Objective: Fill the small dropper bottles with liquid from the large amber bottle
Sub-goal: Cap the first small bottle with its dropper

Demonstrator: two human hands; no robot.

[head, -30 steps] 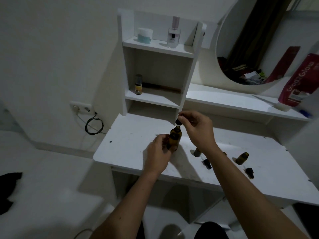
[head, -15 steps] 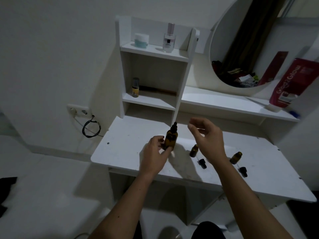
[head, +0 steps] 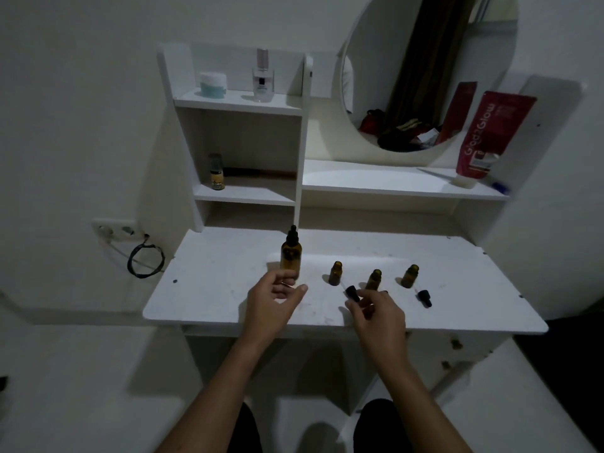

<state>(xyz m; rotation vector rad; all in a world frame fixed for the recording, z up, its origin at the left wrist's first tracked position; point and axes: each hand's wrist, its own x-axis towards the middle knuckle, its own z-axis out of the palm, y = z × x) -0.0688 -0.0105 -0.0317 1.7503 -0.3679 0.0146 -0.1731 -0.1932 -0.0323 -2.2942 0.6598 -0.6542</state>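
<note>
Dim, greyish indoor light, soft shadows, wide-angle bending at the edges.

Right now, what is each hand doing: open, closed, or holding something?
Left hand: open, fingers loosely curled, holding nothing, just in front of the large amber bottle.
Right hand: fingertips at a black dropper cap; grip cannot be told.

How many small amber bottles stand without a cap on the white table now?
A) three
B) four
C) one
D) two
A: three small open bottles stand in a row on the table, the left, the middle and the right, to the right of the large amber bottle.
</note>
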